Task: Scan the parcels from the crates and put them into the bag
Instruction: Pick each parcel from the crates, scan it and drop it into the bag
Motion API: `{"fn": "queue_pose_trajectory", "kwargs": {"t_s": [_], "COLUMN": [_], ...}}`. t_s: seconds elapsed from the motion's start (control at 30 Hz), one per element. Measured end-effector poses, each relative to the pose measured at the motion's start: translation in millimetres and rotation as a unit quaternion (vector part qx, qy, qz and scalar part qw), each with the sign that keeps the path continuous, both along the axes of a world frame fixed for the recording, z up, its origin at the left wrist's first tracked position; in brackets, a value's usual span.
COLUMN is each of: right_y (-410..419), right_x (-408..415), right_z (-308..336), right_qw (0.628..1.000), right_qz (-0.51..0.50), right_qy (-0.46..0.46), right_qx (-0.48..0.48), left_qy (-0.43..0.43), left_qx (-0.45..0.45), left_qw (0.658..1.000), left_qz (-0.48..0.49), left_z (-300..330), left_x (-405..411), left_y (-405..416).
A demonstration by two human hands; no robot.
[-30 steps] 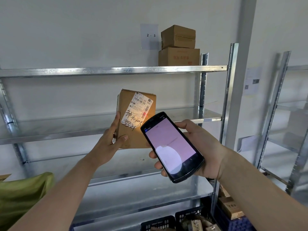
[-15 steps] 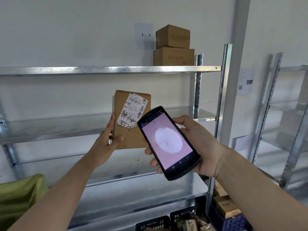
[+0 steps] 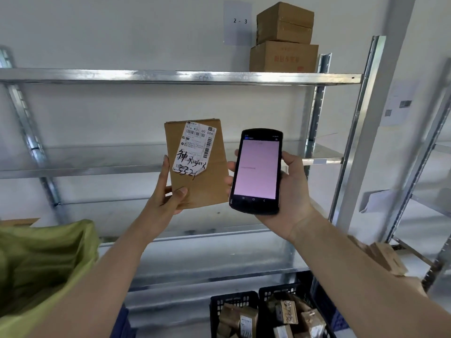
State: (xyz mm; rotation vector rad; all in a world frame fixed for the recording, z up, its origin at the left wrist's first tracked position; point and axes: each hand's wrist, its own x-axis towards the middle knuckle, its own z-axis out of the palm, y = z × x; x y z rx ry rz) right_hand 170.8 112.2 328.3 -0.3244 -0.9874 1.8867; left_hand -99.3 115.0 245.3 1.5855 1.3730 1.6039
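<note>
Shelving closer; left hand (image 3: pixel 166 203) grips parcel (image 3: pixel 197 167), right hand (image 3: pixel 290 191) grips scanner (image 3: pixel 256 170), now upright.

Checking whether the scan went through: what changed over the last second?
The scanner in the right hand turned from tilted to upright beside the parcel; the bright spot on its pink screen is gone. The left hand still holds the parcel, label facing out.

Two bare forearms, no sleeves, left hand (image 3: pixel 168 198), right hand (image 3: pixel 290 191), short plain nails
</note>
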Motion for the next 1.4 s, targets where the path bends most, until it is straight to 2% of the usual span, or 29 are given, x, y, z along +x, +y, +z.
{"fn": "queue_pose_trajectory", "kwargs": {"t_s": [0.23,0.4,0.57,0.83,1.2,1.4], "right_y": [-7,-24,-47,-68,-21,18], "right_x": [-87,-179,-289,-443,-576,-622], "right_z": [-22,-42,-59,-92,-160,-194], "right_qw": [0.997,0.992,0.990,0.984,0.969,0.965], "right_qz": [0.071,0.113,0.104,0.101,0.128,0.113], "right_qy": [-0.005,-0.023,-0.051,-0.062,-0.076,-0.099], "right_qx": [-0.025,-0.051,-0.076,-0.132,-0.195,-0.217], "left_qy": [-0.031,-0.049,-0.082,-0.089,-0.134,-0.173], "left_qx": [-0.034,-0.065,-0.085,-0.168,-0.273,-0.335], "left_qw": [0.996,0.990,0.985,0.973,0.936,0.891], "left_qz": [0.073,0.113,0.123,0.127,0.177,0.252], "left_z": [-14,-32,-55,-89,-177,-227], "left_x": [-65,-152,-259,-407,-527,-571], "left_y": [-58,-99,-136,-180,-165,-140]}}
